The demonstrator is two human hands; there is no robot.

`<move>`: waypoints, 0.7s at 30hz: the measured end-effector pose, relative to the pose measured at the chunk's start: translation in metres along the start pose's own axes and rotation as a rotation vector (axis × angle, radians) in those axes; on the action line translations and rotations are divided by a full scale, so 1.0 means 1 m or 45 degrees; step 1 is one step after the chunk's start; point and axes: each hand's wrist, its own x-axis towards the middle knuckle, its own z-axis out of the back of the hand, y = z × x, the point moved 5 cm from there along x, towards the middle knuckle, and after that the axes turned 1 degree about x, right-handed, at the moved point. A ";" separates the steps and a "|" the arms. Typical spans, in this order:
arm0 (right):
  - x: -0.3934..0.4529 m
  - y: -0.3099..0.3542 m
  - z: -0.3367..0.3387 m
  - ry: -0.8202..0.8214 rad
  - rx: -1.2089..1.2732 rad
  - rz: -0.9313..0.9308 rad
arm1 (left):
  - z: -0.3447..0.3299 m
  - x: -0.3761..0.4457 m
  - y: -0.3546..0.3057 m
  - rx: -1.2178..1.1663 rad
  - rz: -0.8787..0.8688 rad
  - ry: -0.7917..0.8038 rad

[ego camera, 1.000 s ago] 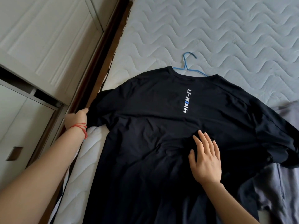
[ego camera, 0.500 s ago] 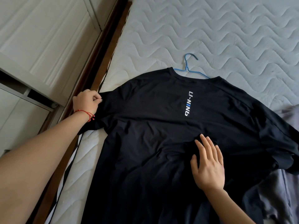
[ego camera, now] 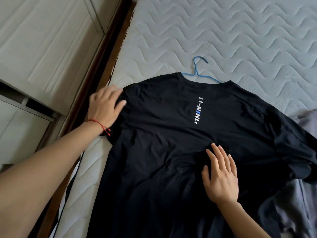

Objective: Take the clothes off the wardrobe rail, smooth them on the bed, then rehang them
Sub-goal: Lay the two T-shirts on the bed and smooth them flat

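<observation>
A black T-shirt (ego camera: 171,134) with a white and blue logo lies spread back-up on the quilted white mattress (ego camera: 223,31). A blue wire hanger (ego camera: 197,73) sticks out of its collar, hook pointing away from me. My left hand (ego camera: 106,105), with a red string at the wrist, lies flat and open on the shirt's left sleeve near the mattress edge. My right hand (ego camera: 221,176) rests flat with fingers spread on the middle of the shirt's back, where the fabric is creased.
A grey garment (ego camera: 295,203) lies under the shirt's right side at the lower right. The brown wooden bed frame (ego camera: 103,54) runs along the mattress's left edge. White wardrobe doors and drawers (ego camera: 42,48) stand just beyond it on the left.
My left hand has let go of the sleeve edge, moved up and right along it, and now lies open and flat on it. My right hand has stayed in place.
</observation>
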 end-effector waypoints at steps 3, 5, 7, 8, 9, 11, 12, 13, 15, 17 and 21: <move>0.001 -0.001 -0.001 -0.007 -0.015 0.002 | -0.031 -0.011 0.009 0.104 0.230 0.339; 0.001 -0.002 -0.003 -0.001 -0.031 -0.007 | -0.027 -0.021 0.013 0.004 0.530 0.321; 0.001 -0.002 -0.003 0.007 -0.060 -0.010 | -0.016 -0.041 -0.003 -0.128 0.583 0.170; 0.000 -0.002 -0.002 0.016 -0.071 -0.008 | -0.011 -0.056 -0.016 -0.175 0.525 0.091; 0.000 -0.001 -0.002 0.032 -0.078 -0.007 | -0.008 -0.074 -0.032 -0.217 0.444 0.034; 0.000 0.000 -0.001 0.071 -0.080 0.000 | -0.005 -0.119 -0.065 -0.252 0.310 -0.010; -0.001 0.001 0.001 0.085 -0.065 0.008 | -0.005 -0.142 -0.083 -0.262 0.275 -0.004; -0.002 0.001 0.005 0.111 -0.025 0.016 | -0.005 -0.164 -0.101 -0.279 0.244 0.013; -0.003 0.000 0.013 0.200 0.133 0.023 | -0.008 -0.204 -0.140 -0.308 0.152 0.085; -0.012 -0.003 0.030 0.226 0.305 -0.029 | -0.013 -0.241 -0.178 -0.312 0.030 0.187; -0.055 -0.026 0.075 -0.165 0.361 -0.316 | -0.026 -0.291 -0.208 -0.256 0.073 0.422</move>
